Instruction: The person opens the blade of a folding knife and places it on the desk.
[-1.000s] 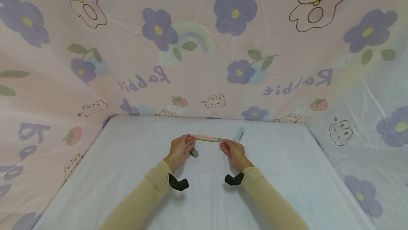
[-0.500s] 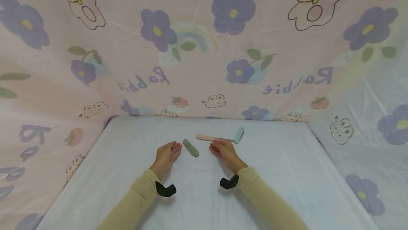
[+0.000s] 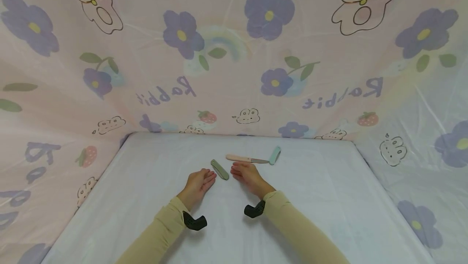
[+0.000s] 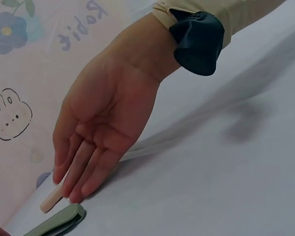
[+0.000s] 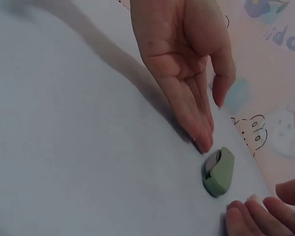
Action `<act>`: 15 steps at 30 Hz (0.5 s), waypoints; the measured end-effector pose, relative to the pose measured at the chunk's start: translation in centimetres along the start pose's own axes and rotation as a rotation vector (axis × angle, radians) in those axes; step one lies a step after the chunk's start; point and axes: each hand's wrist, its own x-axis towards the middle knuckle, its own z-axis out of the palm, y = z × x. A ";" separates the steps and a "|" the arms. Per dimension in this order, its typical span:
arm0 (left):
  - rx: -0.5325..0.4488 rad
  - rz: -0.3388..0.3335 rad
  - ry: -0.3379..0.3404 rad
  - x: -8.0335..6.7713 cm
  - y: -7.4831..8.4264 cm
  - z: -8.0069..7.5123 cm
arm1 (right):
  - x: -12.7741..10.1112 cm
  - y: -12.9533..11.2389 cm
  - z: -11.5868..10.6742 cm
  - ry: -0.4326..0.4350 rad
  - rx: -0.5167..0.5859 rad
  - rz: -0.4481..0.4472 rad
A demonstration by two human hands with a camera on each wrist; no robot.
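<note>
Two relaxed hands, left hand [image 3: 198, 182] and right hand [image 3: 247, 174], rest empty, flanking the green sheath [image 3: 219, 169]; a knife [image 3: 245, 159] lies beyond.

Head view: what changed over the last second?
Both hands let go of the pink-handled knife, which now lies on the white sheet, and drew back toward the person. The left hand and right hand now rest open on either side of the olive green sheath, which the left hand had covered. The mint sheath stayed put.
</note>
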 end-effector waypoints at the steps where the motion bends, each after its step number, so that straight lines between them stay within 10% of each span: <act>1: 0.004 0.001 -0.008 0.0 -0.1 0.1 | 0.1 0.1 0.1 -0.011 -0.004 0.000; 15: -0.028 -0.074 -0.028 -0.1 -0.4 0.8 | -0.2 -0.1 0.8 -0.047 -0.020 0.043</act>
